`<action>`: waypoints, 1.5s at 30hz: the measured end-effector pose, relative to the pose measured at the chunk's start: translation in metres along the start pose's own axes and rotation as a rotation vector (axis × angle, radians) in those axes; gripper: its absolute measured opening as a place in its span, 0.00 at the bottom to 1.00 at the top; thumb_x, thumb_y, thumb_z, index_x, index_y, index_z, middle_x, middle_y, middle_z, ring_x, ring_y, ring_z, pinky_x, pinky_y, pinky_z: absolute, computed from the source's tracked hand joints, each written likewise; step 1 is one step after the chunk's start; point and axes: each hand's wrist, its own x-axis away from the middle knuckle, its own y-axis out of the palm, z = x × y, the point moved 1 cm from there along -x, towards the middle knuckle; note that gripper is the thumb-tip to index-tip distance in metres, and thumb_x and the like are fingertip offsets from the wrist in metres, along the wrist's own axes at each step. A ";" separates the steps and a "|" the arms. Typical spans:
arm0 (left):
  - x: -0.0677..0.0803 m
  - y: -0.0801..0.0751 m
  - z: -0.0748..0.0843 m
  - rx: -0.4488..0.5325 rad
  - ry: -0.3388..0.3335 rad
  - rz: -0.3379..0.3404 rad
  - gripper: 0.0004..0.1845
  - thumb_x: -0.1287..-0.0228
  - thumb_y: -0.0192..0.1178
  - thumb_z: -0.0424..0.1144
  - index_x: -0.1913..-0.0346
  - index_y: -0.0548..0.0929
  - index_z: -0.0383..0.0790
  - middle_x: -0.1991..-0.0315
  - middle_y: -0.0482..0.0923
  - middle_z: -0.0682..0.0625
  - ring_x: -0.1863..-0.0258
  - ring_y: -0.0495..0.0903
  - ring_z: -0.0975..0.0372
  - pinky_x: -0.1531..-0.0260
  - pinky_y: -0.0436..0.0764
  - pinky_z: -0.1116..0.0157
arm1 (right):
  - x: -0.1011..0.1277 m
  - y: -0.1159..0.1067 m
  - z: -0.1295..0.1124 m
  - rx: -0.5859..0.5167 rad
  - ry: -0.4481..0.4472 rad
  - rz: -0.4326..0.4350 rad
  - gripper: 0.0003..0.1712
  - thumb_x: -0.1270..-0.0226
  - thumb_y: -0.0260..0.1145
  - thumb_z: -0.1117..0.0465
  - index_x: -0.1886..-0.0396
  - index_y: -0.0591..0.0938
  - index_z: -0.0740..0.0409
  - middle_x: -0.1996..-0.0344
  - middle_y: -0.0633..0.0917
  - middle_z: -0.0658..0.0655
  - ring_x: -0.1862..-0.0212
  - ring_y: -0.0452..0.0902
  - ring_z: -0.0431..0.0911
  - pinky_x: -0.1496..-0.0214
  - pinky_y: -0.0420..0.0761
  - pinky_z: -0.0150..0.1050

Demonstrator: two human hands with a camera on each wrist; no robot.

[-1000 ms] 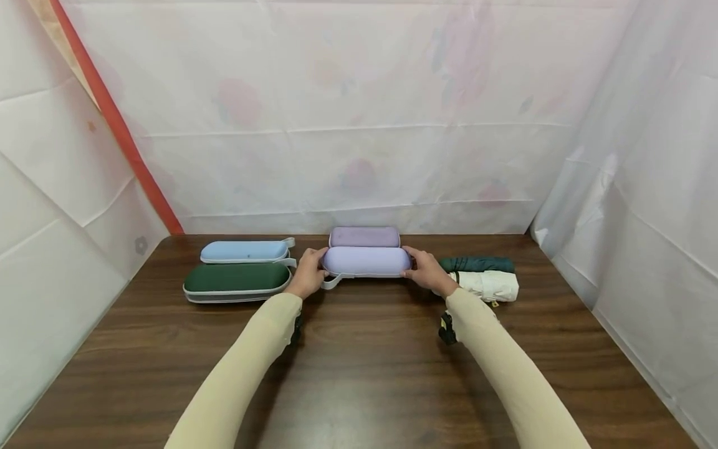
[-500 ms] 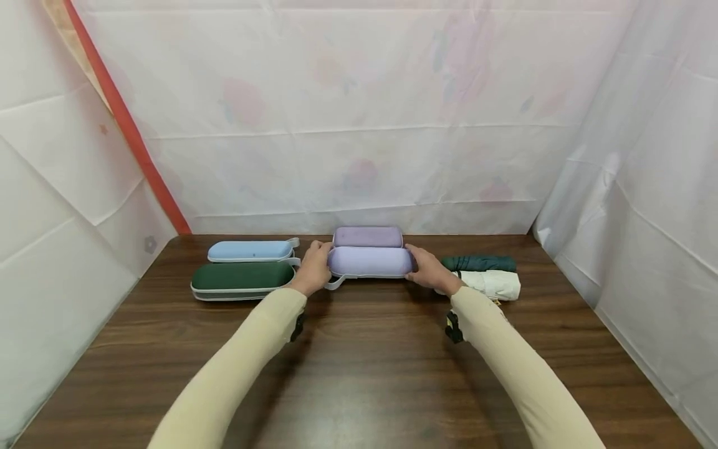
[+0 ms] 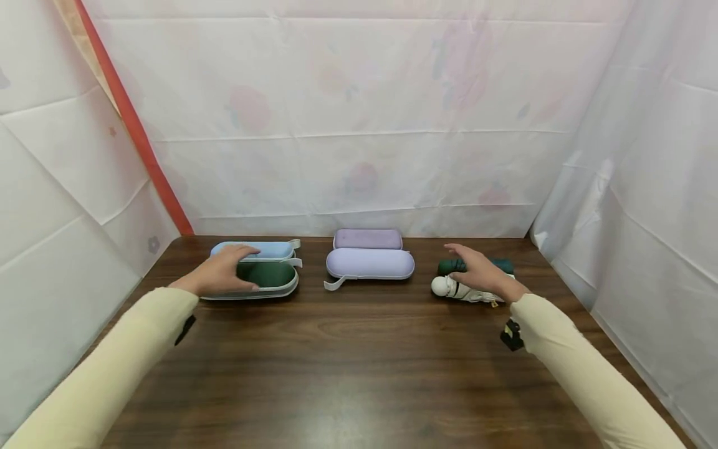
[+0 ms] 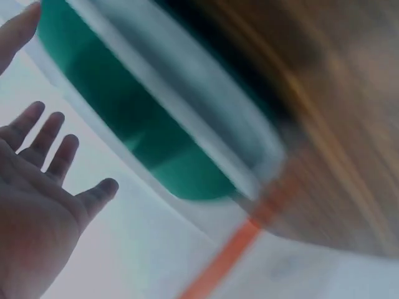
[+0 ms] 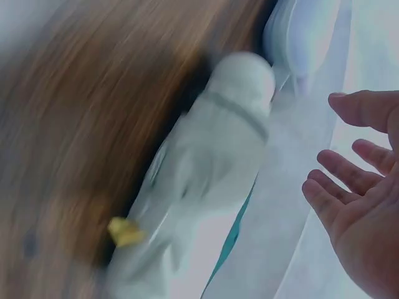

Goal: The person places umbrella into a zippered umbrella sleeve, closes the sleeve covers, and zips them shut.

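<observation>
- Head view: the lavender case (image 3: pixel 370 264) lies at the centre of the frame on the dark wooden bench (image 3: pixel 348 349), the purple case (image 3: pixel 368 239) just behind it.
- At centre left, the left hand (image 3: pixel 221 272), fingers apart and holding nothing, hides the left part of the green case (image 3: pixel 268 274) and some of the blue case (image 3: pixel 275 250) behind it.
- At centre right, the right hand (image 3: pixel 479 271), also with nothing in its parted fingers, blocks part of the dark green umbrella (image 3: pixel 502 266) and the white umbrella (image 3: pixel 465 292) in front.
- A pale printed sheet (image 3: pixel 359 112) fills the top, with a red strip (image 3: pixel 134 125) at upper left.
- Half a second ago both hands were at the ends of the lavender case; now they are well apart from it, and the white umbrella's round end shows.
- Left wrist view: spread fingers at the left edge, the blurred green case across upper centre.
- Right wrist view: parted fingers at the right edge; the blurred white umbrella fills the middle, a yellow tag (image 5: pixel 126 232) at lower left.
</observation>
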 end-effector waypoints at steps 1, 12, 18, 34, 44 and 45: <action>0.005 -0.001 -0.007 -0.024 -0.005 0.000 0.44 0.51 0.73 0.48 0.35 0.67 0.27 0.38 0.64 0.30 0.38 0.60 0.37 0.45 0.63 0.39 | 0.003 -0.003 0.004 0.001 0.003 0.001 0.35 0.32 0.60 0.68 0.30 0.57 0.71 0.34 0.63 0.72 0.35 0.59 0.65 0.42 0.66 0.60; 0.029 0.004 -0.037 -0.145 -0.060 -0.017 0.41 0.50 0.73 0.38 0.34 0.66 0.28 0.39 0.64 0.28 0.40 0.61 0.37 0.47 0.65 0.39 | 0.025 -0.004 0.046 0.198 -0.023 -0.003 0.31 0.43 0.71 0.64 0.41 0.72 0.71 0.48 0.72 0.72 0.43 0.62 0.69 0.49 0.69 0.61; 0.023 0.007 -0.036 -0.163 -0.045 0.000 0.39 0.53 0.75 0.36 0.38 0.71 0.28 0.43 0.69 0.30 0.43 0.67 0.40 0.48 0.68 0.40 | 0.031 0.004 0.066 0.335 -0.035 0.006 0.37 0.51 0.76 0.65 0.40 0.72 0.68 0.50 0.73 0.69 0.46 0.66 0.66 0.50 0.71 0.59; 0.017 -0.004 -0.031 0.011 -0.122 -0.069 0.36 0.52 0.73 0.33 0.40 0.70 0.24 0.49 0.73 0.32 0.54 0.74 0.45 0.55 0.74 0.45 | 0.029 0.008 0.073 0.489 -0.103 0.070 0.38 0.55 0.79 0.64 0.43 0.74 0.68 0.53 0.75 0.67 0.51 0.69 0.63 0.52 0.72 0.58; 0.025 -0.022 -0.012 0.099 -0.124 -0.131 0.36 0.51 0.74 0.37 0.40 0.71 0.24 0.50 0.74 0.34 0.56 0.75 0.49 0.56 0.76 0.47 | 0.030 0.011 0.074 0.481 -0.095 0.083 0.37 0.55 0.78 0.66 0.43 0.74 0.68 0.54 0.75 0.66 0.52 0.69 0.63 0.53 0.72 0.58; 0.026 -0.024 -0.008 0.104 -0.116 -0.136 0.36 0.51 0.74 0.37 0.40 0.71 0.25 0.50 0.74 0.34 0.56 0.75 0.49 0.56 0.77 0.48 | 0.030 0.011 0.074 0.480 -0.094 0.087 0.37 0.56 0.78 0.66 0.43 0.75 0.68 0.54 0.75 0.66 0.52 0.69 0.63 0.53 0.72 0.58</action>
